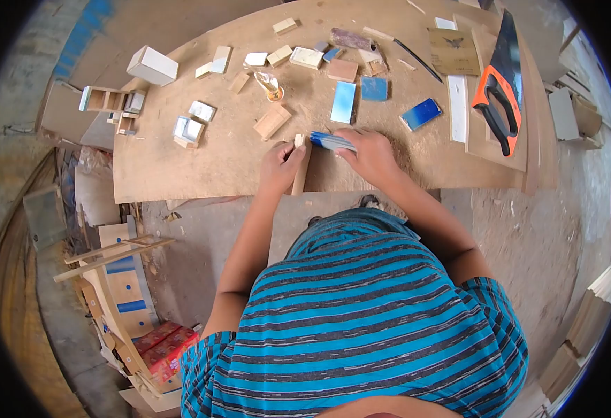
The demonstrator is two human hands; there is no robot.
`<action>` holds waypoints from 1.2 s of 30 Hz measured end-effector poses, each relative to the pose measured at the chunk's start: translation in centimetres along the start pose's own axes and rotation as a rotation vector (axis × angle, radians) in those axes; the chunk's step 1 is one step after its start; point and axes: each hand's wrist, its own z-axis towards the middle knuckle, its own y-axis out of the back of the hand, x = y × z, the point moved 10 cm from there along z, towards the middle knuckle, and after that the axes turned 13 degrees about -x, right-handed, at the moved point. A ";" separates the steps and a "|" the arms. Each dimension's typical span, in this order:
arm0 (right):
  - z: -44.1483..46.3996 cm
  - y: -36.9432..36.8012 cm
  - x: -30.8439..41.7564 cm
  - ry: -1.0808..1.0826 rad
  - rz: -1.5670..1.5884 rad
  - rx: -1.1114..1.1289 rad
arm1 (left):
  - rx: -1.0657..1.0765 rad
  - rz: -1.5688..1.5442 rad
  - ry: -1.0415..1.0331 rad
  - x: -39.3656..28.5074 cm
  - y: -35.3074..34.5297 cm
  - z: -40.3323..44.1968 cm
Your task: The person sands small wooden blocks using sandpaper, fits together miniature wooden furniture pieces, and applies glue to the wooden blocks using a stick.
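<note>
At the near edge of the wooden table (201, 174), my left hand (279, 167) is closed around a narrow pale wood strip (300, 177). The strip points away from me, its near end by the table edge. My right hand (373, 159) grips a flat blue-painted piece of wood (327, 141), whose left end is close to the strip's far end. Whether the two pieces touch, I cannot tell. Just beyond my left hand lies a bare wood block (272, 122). Farther on are a blue-and-white block (343, 102) and a small blue block (374, 88).
A handsaw (502, 90) with an orange and black handle lies at the right. A small bottle (270, 87) stands mid-table. A blue block (421, 114), a sandpaper sheet (453, 51) and a white box (153, 65) lie around. Wooden scraps (120, 279) lean on the floor at left.
</note>
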 end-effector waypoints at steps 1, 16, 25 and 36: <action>0.1 0.0 0.4 0.059 -0.017 -0.022 | 0.002 -0.001 0.015 -0.3 0.0 0.1; -0.4 -0.2 0.4 0.180 0.088 -0.129 | 0.072 0.203 -0.231 -4.5 -0.2 0.0; 0.3 -1.1 -0.4 0.157 0.113 -0.071 | 0.094 0.247 -0.225 -4.9 0.1 0.3; -0.1 2.8 -1.4 -0.076 0.158 0.077 | 0.071 0.047 0.000 -2.2 -0.2 0.6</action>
